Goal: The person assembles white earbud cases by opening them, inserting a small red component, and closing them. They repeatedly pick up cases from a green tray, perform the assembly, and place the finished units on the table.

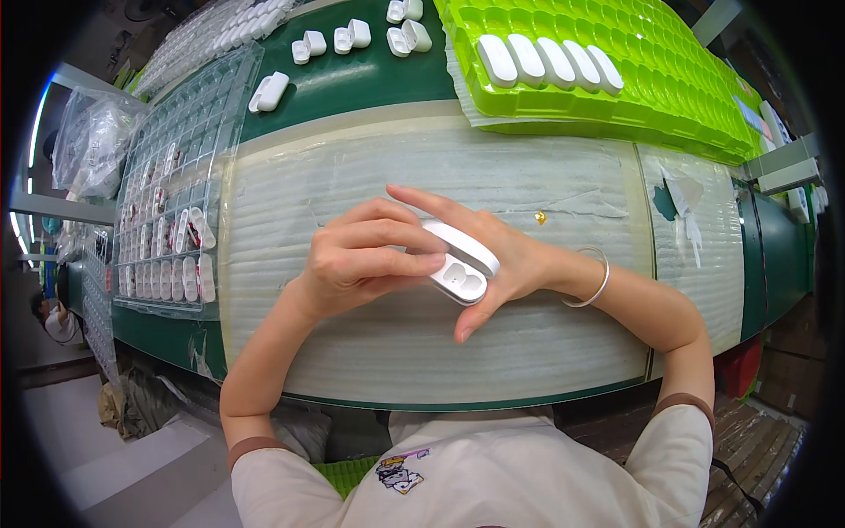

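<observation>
A white earbud charging case (459, 278) with its lid raised is between my hands, above the middle of the bench. Two rounded wells show inside it. My right hand (510, 255) cradles the case from the right, with its thumb extended along the near end. From the left, my left hand (365, 251) has its fingers closed at the case's left edge, the fingertips touching it by the wells. The right hand's other fingers are partly hidden behind the case and the left hand.
A film-covered mat (299, 352) lies under my hands, bearing a small gold-coloured scrap (540, 217). A bright green tray (607, 106) holds several white cases (537, 62) at the back right. Clear trays (167, 202) of small parts stand left. Open white cases (352, 37) stand at the back.
</observation>
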{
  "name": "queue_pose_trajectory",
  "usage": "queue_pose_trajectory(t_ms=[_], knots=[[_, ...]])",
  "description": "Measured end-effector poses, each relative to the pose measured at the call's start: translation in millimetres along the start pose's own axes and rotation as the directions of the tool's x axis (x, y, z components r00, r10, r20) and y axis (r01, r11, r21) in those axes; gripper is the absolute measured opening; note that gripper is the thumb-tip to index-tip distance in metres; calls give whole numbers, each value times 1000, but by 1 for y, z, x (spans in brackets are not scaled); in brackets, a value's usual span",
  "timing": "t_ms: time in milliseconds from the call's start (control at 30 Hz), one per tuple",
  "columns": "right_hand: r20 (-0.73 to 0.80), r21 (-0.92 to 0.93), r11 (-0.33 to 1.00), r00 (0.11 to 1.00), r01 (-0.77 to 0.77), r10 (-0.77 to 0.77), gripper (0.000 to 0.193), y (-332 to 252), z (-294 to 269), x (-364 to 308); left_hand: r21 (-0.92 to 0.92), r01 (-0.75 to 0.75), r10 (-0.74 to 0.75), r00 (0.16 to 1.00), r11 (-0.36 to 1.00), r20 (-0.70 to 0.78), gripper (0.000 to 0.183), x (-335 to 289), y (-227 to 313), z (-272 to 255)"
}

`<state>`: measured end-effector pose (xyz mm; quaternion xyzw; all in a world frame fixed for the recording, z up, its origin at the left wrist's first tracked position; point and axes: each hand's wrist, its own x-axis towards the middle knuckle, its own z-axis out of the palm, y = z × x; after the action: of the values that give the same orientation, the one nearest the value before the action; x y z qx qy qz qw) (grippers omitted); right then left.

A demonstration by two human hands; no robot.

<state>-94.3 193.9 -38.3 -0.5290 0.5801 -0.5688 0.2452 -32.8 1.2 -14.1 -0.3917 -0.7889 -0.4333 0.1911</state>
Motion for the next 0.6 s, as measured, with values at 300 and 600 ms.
queue_pose_trajectory(t_ms=[300, 600], knots=[[56, 21, 996, 995, -87, 86, 124, -4, -1, -2, 117, -68, 65, 997, 991, 34, 23, 4, 8, -2], [2, -9, 999, 999, 34, -34, 118, 3, 2, 0, 60, -76, 74, 997, 995, 30, 20, 6, 5, -3]])
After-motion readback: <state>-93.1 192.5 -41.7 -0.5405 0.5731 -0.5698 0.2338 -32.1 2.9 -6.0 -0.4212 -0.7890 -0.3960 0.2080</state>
